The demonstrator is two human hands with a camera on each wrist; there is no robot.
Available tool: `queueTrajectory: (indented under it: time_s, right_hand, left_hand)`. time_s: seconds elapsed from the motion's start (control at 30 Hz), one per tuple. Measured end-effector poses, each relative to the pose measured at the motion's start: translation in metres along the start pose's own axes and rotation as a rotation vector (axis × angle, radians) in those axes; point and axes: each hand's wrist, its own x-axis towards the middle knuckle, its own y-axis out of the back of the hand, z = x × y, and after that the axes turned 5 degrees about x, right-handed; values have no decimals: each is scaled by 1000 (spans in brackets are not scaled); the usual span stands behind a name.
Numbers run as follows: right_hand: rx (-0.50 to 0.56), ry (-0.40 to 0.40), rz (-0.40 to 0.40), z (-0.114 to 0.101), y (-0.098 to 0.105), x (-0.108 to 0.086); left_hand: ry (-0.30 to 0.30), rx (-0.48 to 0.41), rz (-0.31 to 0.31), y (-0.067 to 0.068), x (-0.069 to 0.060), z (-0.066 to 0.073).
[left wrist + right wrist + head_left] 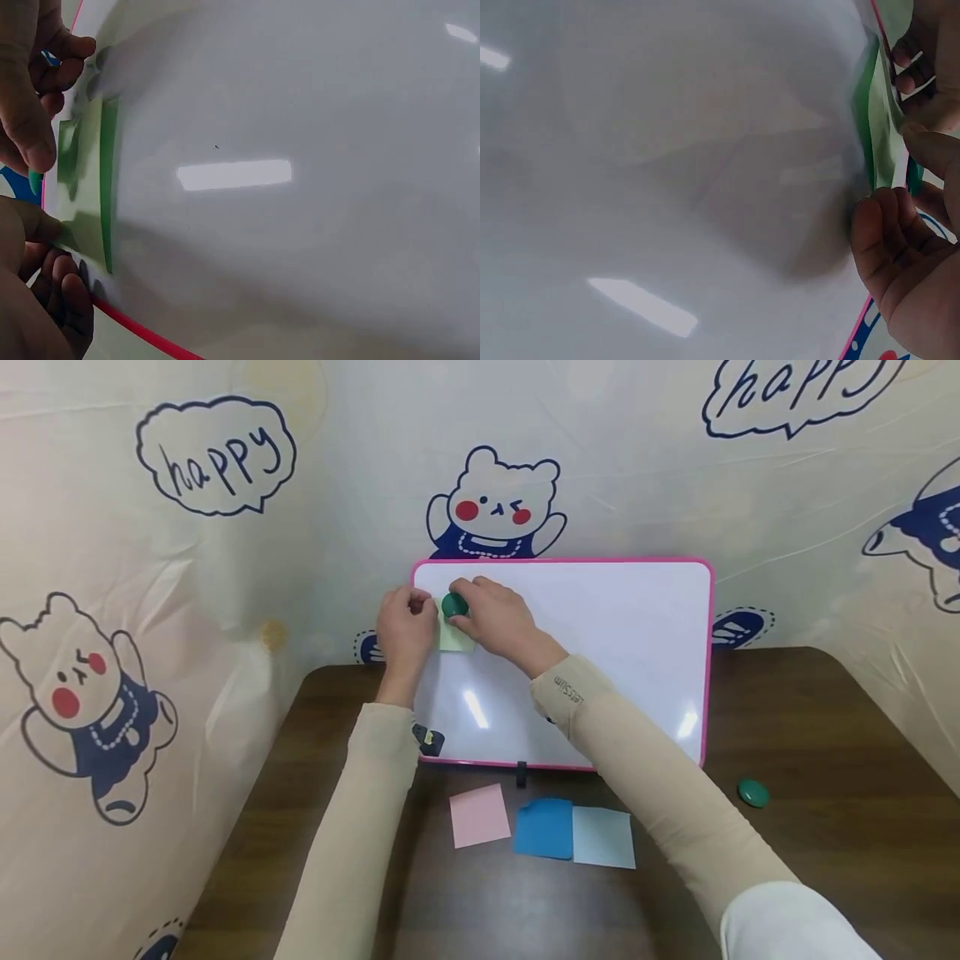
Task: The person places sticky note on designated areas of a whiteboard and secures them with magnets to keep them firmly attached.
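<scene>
Your left hand point(405, 625) and right hand point(498, 618) meet at the upper left corner of the whiteboard point(600, 635), with the green note point(455, 639) between them. The fingers of your left hand pinch the note at its left side, near the top, thumb against the paper. The rest of the note reaches rightward and down from that grip, in front of the board's white face (the left wrist view shows a darker green band along its lower edge).

Your right hand pinches a green magnet point(454, 604) between thumb and fingers. From the head camera the magnet sits over the upper part of the note, just right of your left fingertips; whether it touches the paper you cannot tell. The lower fingers of that hand curl beside the note's right edge.

The board stands on the dark wooden counter point(247, 860), a small black clip point(521, 774) at its bottom edge. In front of it lie a pink note point(480, 816), a blue note point(543, 828) and a pale blue note point(603, 837), the last two touching. A second green magnet point(753, 792) rests to the right, beyond your right sleeve point(660, 793).
</scene>
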Motion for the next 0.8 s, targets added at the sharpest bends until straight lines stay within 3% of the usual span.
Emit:
queueTrajectory:
  time_s: [0.27, 0.8]
  right_hand:
    - [-45, 19, -7, -1, -6, 8]
    - [-75, 68, 54, 0, -14, 11]
  left_hand:
    - [-2, -24, 2, 1, 0, -1]
    - [-2, -46, -13, 1, 0, -1]
